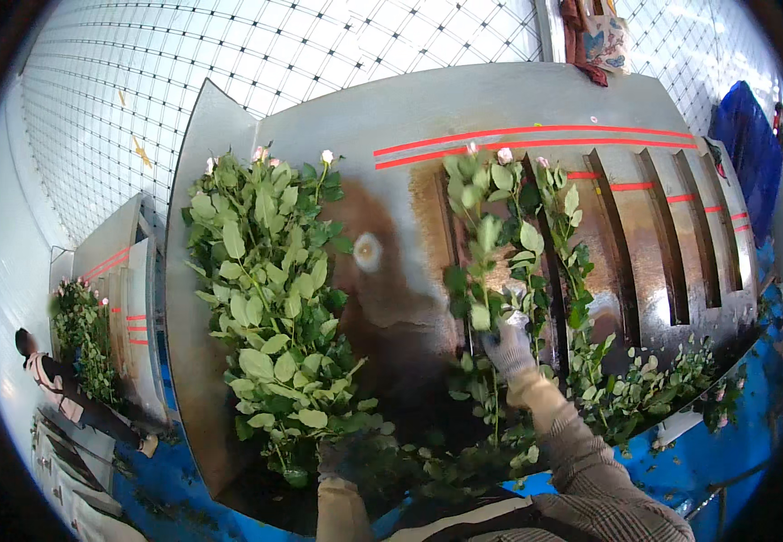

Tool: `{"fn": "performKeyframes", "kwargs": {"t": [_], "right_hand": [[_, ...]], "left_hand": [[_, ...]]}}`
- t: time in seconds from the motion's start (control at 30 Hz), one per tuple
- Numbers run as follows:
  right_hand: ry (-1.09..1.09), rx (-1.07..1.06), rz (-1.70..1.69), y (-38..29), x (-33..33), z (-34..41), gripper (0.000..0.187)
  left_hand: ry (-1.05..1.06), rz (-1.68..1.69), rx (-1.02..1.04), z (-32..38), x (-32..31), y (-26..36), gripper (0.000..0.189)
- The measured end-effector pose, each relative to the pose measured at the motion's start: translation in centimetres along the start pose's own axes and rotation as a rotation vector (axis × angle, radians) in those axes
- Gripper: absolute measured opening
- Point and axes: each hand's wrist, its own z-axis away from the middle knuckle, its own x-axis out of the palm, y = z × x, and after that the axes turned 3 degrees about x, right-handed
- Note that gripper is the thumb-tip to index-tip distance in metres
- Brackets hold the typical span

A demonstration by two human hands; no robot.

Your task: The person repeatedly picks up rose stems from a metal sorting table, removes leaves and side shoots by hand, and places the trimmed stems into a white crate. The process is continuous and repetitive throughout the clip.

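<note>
My right hand (510, 345), in a light knitted glove, reaches onto the metal sorting table (398, 278) and touches a leafy pale-pink rose stem (486, 271) in the first slot; whether its fingers grip the stem is unclear. Another rose stem (571, 271) lies one slot over, its bloom near the red tape lines. A thick pile of leafy rose stems (262, 291), with pale pink blooms at its far end, covers the left side of the table. My left hand (338, 457), also gloved, is in shadow at the pile's near right edge, its fingers hidden.
Metal dividers (662, 237) form slots on the right. Cut leaves and stems (649, 383) lie along the near right edge, above a blue floor (696, 467). At far left a person (59, 386) stands by a similar table. A cloth bag (607, 44) hangs at the back.
</note>
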Motion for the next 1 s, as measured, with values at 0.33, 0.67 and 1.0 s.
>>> {"fn": "performKeyframes", "kwargs": {"t": [0.33, 0.67, 1.0], "right_hand": [[-0.202, 0.183, 0.070, 6.9, 2.5, 5.3, 0.056], [-0.268, 0.214, 0.083, 6.8, 0.1, 5.9, 0.066], [-0.486, -0.244, -0.598, -12.0, -6.1, 8.2, 0.065]], "left_hand": [[0.143, -0.183, 0.063, -0.6, 1.0, -0.6, 0.035], [0.303, -0.304, 0.082, 1.9, 0.1, 0.3, 0.031], [0.075, 0.602, -0.047, 4.5, -1.9, 0.9, 0.046]]}}
